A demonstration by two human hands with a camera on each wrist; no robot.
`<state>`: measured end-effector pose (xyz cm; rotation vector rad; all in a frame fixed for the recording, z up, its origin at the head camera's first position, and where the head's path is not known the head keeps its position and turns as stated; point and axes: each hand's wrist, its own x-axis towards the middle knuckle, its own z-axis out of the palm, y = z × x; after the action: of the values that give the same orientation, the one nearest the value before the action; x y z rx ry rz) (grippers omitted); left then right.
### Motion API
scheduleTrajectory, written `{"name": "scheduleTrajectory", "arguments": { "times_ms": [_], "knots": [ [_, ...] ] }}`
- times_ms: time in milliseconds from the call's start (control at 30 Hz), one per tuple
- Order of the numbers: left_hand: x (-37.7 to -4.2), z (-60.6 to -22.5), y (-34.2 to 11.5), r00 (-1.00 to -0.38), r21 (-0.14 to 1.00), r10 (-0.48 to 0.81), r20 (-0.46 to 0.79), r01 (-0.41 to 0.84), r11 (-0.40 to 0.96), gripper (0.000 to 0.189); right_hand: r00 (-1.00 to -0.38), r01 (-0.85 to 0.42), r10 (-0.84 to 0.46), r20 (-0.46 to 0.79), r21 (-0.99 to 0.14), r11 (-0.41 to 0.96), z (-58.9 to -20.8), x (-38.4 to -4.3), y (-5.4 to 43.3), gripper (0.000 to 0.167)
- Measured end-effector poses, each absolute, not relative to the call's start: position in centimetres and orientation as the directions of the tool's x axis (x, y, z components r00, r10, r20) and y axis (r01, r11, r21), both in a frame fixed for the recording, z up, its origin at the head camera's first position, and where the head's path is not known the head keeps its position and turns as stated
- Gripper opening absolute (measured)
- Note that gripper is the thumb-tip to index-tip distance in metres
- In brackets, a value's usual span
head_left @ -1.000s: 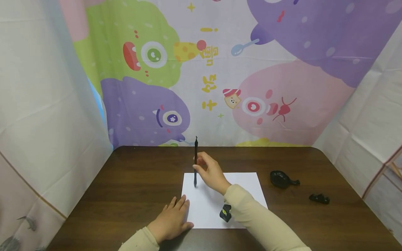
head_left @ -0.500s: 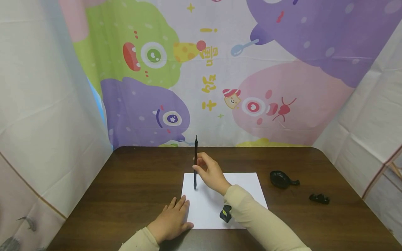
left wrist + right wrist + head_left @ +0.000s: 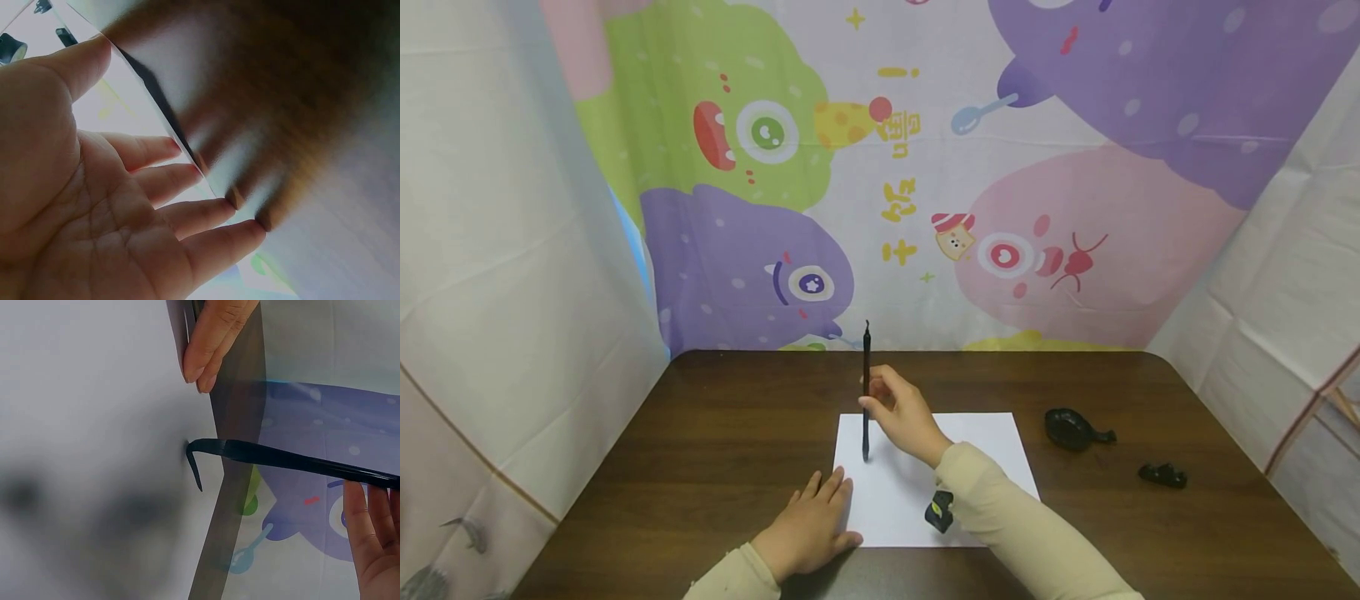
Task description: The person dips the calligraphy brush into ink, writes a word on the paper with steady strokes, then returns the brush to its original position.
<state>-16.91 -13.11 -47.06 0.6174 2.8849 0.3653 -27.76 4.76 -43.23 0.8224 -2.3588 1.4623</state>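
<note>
My right hand (image 3: 904, 410) pinches a black writing brush (image 3: 867, 367) held upright, tip down at the left part of a white sheet of paper (image 3: 985, 450). In the right wrist view, the bristles (image 3: 206, 446) meet the paper and a thin dark ink stroke (image 3: 197, 475) runs from their tip. My left hand (image 3: 808, 521) lies flat, palm down, at the sheet's left edge, fingers spread and fingertips and thumb on the border. In the left wrist view, the left palm (image 3: 106, 219) shows with straight fingers.
A black ink dish with a short handle (image 3: 1067, 428) stands right of the paper. Farther right is a small black brush rest (image 3: 1163, 476). Beside the right sleeve is a small black thing with a yellow-green mark (image 3: 938, 512). A cartoon-printed curtain (image 3: 895, 300) hangs behind the brown table (image 3: 715, 433).
The brush has moved a short way toward me over the paper, its tip now lower in the head view. My right hand shifts very slightly; the left hand stays still.
</note>
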Motion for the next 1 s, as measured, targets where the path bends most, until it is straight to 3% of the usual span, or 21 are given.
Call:
{"name": "scheduleTrajectory", "arguments": {
  "times_ms": [1000],
  "knots": [
    [-16.86, -47.08, -12.94, -0.904, 0.271, 0.416, -0.099, 0.378, 0.885, 0.077, -0.822, -0.542, -0.361, 0.441, -0.801, 0.255, -43.07, -27.38, 4.64, 0.025]
  ]
}}
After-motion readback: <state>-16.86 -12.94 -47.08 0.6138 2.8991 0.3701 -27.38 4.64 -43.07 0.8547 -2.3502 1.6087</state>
